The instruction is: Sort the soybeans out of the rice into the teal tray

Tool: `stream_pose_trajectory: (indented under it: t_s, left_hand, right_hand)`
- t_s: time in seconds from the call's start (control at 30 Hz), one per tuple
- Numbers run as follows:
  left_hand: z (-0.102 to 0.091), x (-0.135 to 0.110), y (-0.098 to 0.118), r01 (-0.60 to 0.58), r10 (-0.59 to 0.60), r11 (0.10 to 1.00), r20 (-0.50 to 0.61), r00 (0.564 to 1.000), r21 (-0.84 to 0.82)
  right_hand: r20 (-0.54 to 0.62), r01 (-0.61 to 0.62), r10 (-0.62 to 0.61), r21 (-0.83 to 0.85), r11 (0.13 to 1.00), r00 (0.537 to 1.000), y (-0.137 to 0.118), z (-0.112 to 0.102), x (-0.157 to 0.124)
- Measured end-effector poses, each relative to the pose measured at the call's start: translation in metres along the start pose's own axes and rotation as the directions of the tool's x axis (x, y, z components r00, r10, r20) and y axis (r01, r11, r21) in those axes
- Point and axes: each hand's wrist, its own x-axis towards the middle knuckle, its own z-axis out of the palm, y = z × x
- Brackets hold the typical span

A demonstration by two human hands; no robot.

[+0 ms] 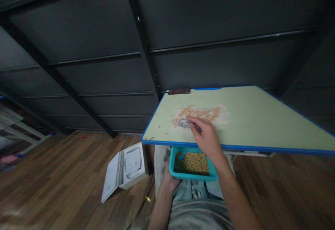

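Dark grey panelled walls fill the upper part of the view, crossed by black metal bars and thin horizontal rails, and below them runs a wood-plank floor [52, 174] in brown tones. Against this wall stands a pale green table [261, 118] with a bright blue edge, seen at a tilt so that its near rim slopes down toward the right. On the tabletop, toward its left half, lies a spread of white grains mixed with yellow beans [201, 113], and a few stray beans sit apart near the left corner. The right hand [206, 137] rests on the near edge of that spread, fingers curled downward and pinched around a small greyish object [186, 123] that touches the table; what the object is cannot be told from this blurred view. Just below the table's near rim, held over the person's lap, is a teal tray [172, 167] holding a layer of yellow beans. The left hand [169, 181] grips the tray's left side from beneath, with the fingers hidden under it, so how far they are closed cannot be told. The person's grey clothing shows at the bottom of the view. On the floor to the left of the table lies an open white box [125, 169] with a clear insert showing inside, its lid folded flat beside it. Farther left, at the edge of the view, are pale frames and blurred items near the wall.
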Motion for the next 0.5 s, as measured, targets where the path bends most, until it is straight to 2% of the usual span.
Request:
stream_pose_trajectory:
  t_s: [0.17, 0.27, 0.5]
  left_hand:
    - [-0.006, 0.004, -0.003, 0.001, -0.001, 1.0, 0.019, 1.0, -0.013]
    - [-0.007, 0.004, -0.003, -0.004, 0.004, 1.0, 0.021, 1.0, -0.002]
    - [0.007, -0.004, 0.002, -0.004, 0.005, 1.0, -0.079, 0.997, 0.005]
  right_hand:
    - [-0.039, -0.013, 0.013, 0.0, 1.0, 0.999, 0.004, 0.002, 0.0]
    - [-0.019, -0.007, 0.006, -0.011, 1.0, 1.0, 0.004, 0.001, 0.001]
    - [0.018, -0.021, 0.02, 0.04, 0.999, 1.0, 0.001, -0.001, 0.001]
